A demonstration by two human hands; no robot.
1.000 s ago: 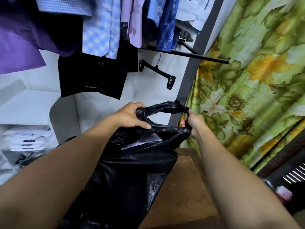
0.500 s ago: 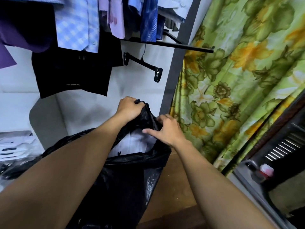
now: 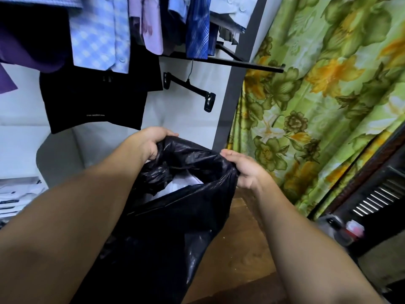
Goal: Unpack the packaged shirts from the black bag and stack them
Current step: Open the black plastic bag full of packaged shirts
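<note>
A glossy black plastic bag (image 3: 166,229) stands in front of me on a wooden surface. My left hand (image 3: 149,142) grips the far left part of its rim. My right hand (image 3: 245,167) grips the rim on the right side, and the mouth is held apart between them. Inside the opening a white packaged shirt (image 3: 182,185) shows, mostly hidden by the bag. A stack of packaged white shirts (image 3: 17,196) lies at the far left edge.
Shirts on a rail (image 3: 100,34) hang overhead, with a black garment (image 3: 96,97) and an empty black hanger (image 3: 188,88) below. A green floral curtain (image 3: 317,106) fills the right. The brown wooden surface (image 3: 236,249) shows under the bag. A dark louvred frame (image 3: 377,194) stands lower right.
My right hand has moved from the middle of the bag's mouth out to the right rim, pulling the opening wider. The left hand keeps its grip on the rim.
</note>
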